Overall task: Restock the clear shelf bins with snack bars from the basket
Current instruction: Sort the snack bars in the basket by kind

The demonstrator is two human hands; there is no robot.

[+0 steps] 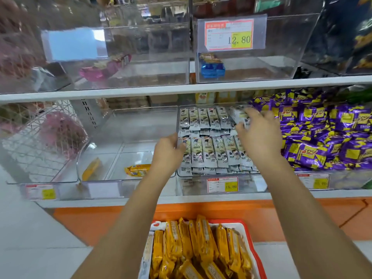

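A clear shelf bin (221, 174) on the lower shelf holds two rows of grey-white snack bars (209, 152). My left hand (168, 153) grips the bin's left wall near the front row. My right hand (259, 131) reaches into the back right of the bin and pinches a grey-white bar (239, 115). Below, a red-rimmed basket (248, 234) is full of yellow snack bars (193, 248). The clear bin (96, 178) to the left holds just two yellow bars (137, 170).
Purple-and-yellow snack packs (322, 135) fill the bin on the right. The upper shelf has clear bins with a pink pack (100, 70), a blue pack (212, 68) and a 12.80 price tag (229, 35). A wire basket (40, 137) stands at the left. An orange base panel (302, 214) runs below.
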